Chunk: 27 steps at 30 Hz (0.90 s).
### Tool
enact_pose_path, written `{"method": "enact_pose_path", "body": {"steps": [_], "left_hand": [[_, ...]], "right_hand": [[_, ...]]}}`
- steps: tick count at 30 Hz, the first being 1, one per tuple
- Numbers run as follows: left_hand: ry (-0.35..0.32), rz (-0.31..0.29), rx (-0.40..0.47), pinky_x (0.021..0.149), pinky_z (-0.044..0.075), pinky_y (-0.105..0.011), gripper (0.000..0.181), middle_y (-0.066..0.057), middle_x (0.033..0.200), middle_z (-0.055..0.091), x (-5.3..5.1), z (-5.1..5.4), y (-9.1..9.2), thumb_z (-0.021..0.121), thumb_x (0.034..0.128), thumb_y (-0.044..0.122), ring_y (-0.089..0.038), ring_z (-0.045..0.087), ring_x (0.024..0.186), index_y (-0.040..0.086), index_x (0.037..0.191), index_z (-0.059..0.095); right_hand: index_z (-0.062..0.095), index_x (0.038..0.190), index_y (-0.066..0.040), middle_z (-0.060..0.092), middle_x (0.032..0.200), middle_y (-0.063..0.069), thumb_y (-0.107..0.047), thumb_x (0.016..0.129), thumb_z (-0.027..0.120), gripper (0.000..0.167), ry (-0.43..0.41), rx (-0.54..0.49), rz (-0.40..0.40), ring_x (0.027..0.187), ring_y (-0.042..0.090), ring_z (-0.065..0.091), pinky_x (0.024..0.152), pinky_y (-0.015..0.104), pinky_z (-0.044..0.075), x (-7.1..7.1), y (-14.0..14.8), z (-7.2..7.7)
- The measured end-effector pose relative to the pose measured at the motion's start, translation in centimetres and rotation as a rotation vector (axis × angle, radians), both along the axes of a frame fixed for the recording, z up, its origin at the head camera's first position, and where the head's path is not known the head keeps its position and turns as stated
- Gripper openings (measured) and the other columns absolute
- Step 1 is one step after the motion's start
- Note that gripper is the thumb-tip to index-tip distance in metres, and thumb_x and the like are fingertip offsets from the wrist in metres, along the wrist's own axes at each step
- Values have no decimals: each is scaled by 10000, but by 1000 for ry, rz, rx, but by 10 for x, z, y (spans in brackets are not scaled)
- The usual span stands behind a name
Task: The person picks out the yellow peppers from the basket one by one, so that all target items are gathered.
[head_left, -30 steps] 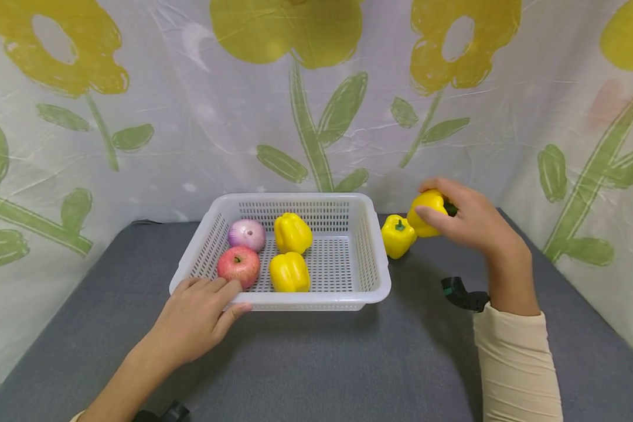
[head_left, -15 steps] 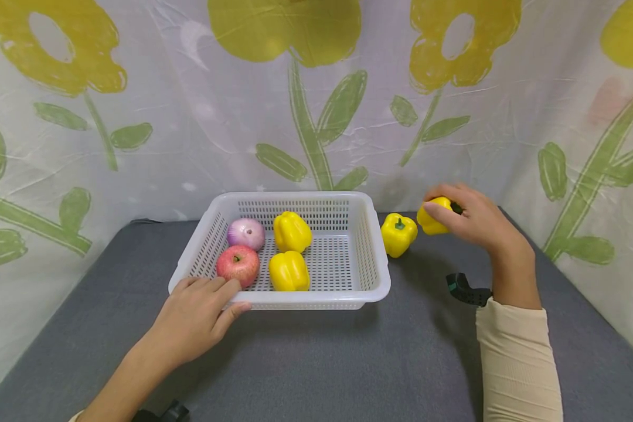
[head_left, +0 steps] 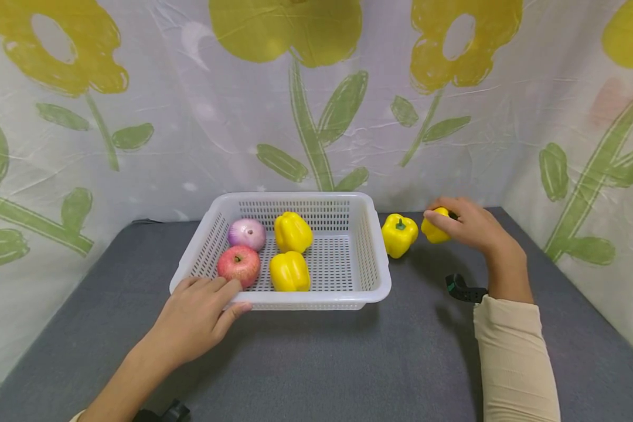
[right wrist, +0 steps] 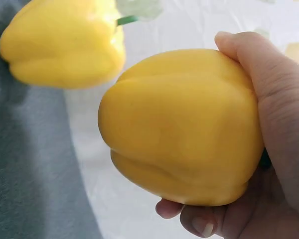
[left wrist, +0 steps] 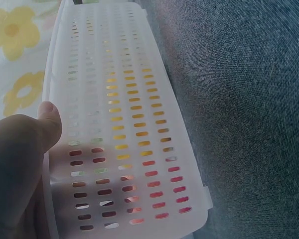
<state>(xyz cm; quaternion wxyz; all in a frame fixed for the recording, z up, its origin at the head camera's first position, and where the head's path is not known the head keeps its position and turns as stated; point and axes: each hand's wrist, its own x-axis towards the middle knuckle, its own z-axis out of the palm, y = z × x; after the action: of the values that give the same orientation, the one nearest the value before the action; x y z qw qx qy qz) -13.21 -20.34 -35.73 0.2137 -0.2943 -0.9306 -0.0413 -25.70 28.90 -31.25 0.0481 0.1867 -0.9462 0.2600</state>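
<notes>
The right hand (head_left: 472, 225) grasps a yellow pepper (head_left: 434, 232), thumb on one side and fingertips on the other, beyond the basket's right wall. The stem points in toward the palm, so the smooth, bulging sides are left for the fingers; that seems a sensible way to hold something so round and slick. Whether its underside touches the desk (head_left: 337, 369), I can't tell from here. The left hand (head_left: 197, 313) pinches the near rim of the white basket (head_left: 306, 297) toward its left corner, fingers hooked over and thumb outside, probably to keep so light a thing from sliding.

Inside, an onion (head_left: 247, 234) sits behind an apple (head_left: 239, 266) at the left, with a rear pepper (head_left: 293, 232) and a front pepper (head_left: 290, 272) toward the middle. Packed that way, they leave the slotted floor showing along the right side, which looks like the easiest spot to reach from that side.

The tight place is just outside the right wall: an upright pepper (head_left: 399, 237), stem up, stands right beside it and close to the held one, so a low sideways sweep could knock it. The flowered curtain (head_left: 216, 117) hangs close behind the desk's back edge, limiting reach there. Toward the person, a broad stretch of grey surface gives the arms more freedom.
</notes>
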Motion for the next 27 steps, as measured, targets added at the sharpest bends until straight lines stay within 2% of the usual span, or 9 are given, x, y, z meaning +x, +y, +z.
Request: {"method": "enact_pose_path", "body": {"steps": [6, 9, 12, 16, 21, 27], "left_hand": [[-30, 18, -12, 852, 442, -532, 274, 58, 754, 507, 0, 0, 0, 705, 908, 382, -220, 580, 761, 168, 962, 541], [-47, 24, -21, 851, 444, -534, 281, 66, 739, 480, 1, 2, 1, 707, 909, 385, -209, 574, 764, 170, 953, 532], [-53, 25, -21, 845, 442, -529, 279, 73, 726, 460, 1, 3, 2, 708, 910, 383, -200, 566, 757, 172, 944, 528], [-48, 21, -23, 835, 439, -521, 277, 69, 723, 456, 1, 4, 2, 696, 917, 388, -200, 559, 751, 171, 938, 526], [-54, 23, -27, 837, 439, -521, 279, 67, 724, 465, 0, 4, 2, 694, 919, 395, -206, 564, 760, 171, 942, 529], [-57, 23, -25, 838, 443, -525, 282, 64, 731, 479, 1, 3, 3, 708, 910, 387, -213, 570, 761, 168, 945, 534]], "right_hand": [[629, 1205, -152, 604, 1099, 122, -463, 1031, 498, 380, -117, 64, -26, 932, 299, 531, 771, 463, 416, -10, 4, -16], [627, 1241, -141, 606, 1176, 148, -497, 1023, 504, 435, -173, 95, -31, 971, 311, 545, 811, 492, 436, -13, 5, -23], [595, 1327, -102, 563, 1311, 219, -502, 1013, 521, 514, -220, 116, -27, 1085, 374, 544, 886, 575, 436, -15, 5, -27], [461, 1475, -90, 426, 1465, 283, -554, 966, 576, 698, -288, 155, -45, 1248, 461, 459, 969, 673, 373, -14, 4, -27], [302, 1557, -93, 369, 1499, 287, -538, 894, 685, 886, -334, 174, -90, 1269, 465, 426, 989, 693, 347, -11, 1, -27], [256, 1560, -57, 329, 1502, 317, -474, 871, 737, 938, -336, 155, -107, 1303, 485, 377, 1016, 701, 311, -11, -1, -28]]}}
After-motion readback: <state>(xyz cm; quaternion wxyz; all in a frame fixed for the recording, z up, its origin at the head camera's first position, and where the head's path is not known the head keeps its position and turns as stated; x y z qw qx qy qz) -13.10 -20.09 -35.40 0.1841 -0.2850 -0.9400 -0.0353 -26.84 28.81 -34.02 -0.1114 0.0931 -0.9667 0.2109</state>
